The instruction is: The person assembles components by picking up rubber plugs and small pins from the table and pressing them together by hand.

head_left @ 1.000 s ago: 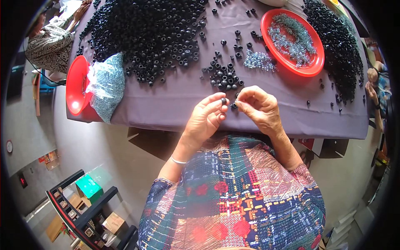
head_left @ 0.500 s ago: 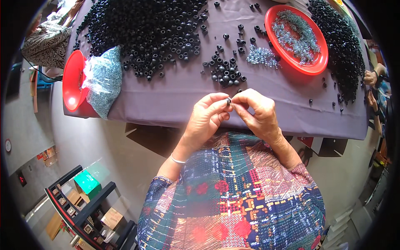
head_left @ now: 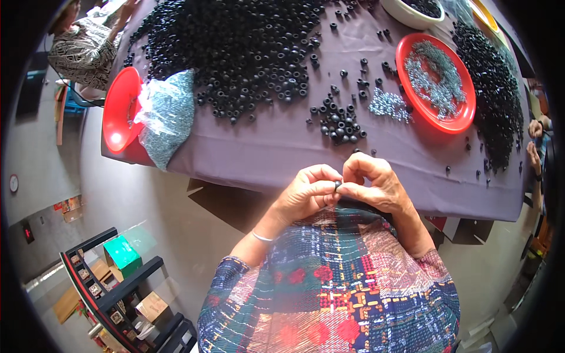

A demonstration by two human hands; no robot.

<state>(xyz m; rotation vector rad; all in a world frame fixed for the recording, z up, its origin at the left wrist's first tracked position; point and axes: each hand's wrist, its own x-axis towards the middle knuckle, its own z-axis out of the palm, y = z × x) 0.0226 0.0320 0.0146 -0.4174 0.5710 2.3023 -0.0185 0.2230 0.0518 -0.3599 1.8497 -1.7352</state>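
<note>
At the table's front edge, just in front of my body, my hands meet. My left hand (head_left: 311, 193) pinches a small black round part (head_left: 338, 185) between thumb and fingers. Against its other side press the thumb and bent forefinger of my right hand (head_left: 379, 185). Fingertips cover most of the part. Just beyond my hands lies a small cluster of black round parts (head_left: 341, 126), some with hollow openings. To its right is a little heap of clear bluish pieces (head_left: 388, 105), beside a red plate (head_left: 406, 88) holding more of them.
A large heap of black parts (head_left: 235, 53) covers the table's far left. A clear bag of bluish pieces (head_left: 168, 117) leans by a red bowl (head_left: 120, 112). Another black heap (head_left: 491, 94) and a white bowl (head_left: 412, 20) are at right. People sit at both sides.
The view has shifted, so the table sits lower and farther right. My hands have drawn back toward my body, still together, with the right thumb now pressed against the black part.
</note>
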